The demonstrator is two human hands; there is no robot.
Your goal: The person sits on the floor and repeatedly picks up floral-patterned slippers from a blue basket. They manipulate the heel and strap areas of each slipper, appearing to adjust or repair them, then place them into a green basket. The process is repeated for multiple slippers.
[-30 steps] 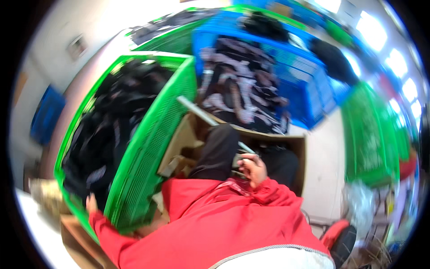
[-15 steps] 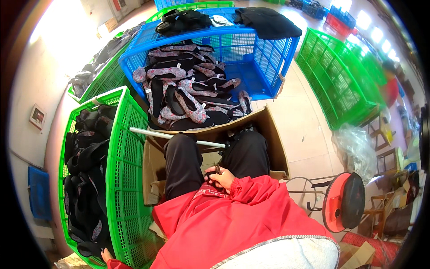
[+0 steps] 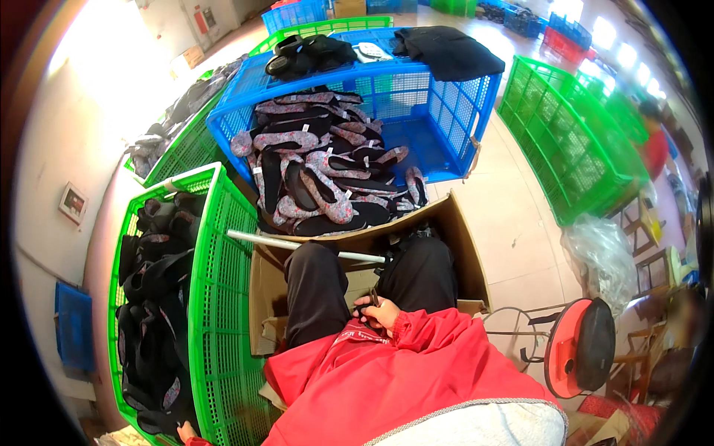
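A: Let's use the cardboard box (image 3: 468, 249) by the person's knees (image 3: 316, 279) to say where things are. What is far to its left?

B: A blue bin (image 3: 74, 327) by the wall. Then, just left of the box, there is a tall green crate (image 3: 223, 312) full of black slippers (image 3: 160, 271).

A: And the left hand (image 3: 187, 431)?

B: It is low down, left of the box, at the near end of the slipper pile. I can't tell if its fingers are pinching a slipper or only touching one.

A: What lies across the box?

B: A white pole (image 3: 260, 238). It goes behind one knee.

A: What is past the far side of the box?

B: A blue crate (image 3: 424, 141) on its side, with lots of flowery slippers (image 3: 327, 197) in a heap.

A: Where is the right hand (image 3: 383, 314)?

B: At the near side of the box, over the lap. Its fingers are closed around a small metal tool (image 3: 373, 296), which pokes up. It is too small to tell what kind.

A: And right of the box?

B: A stool (image 3: 569, 349) with red and black on it, then a crumpled clear plastic bag (image 3: 604, 256). Farther back is another green crate (image 3: 565, 141).
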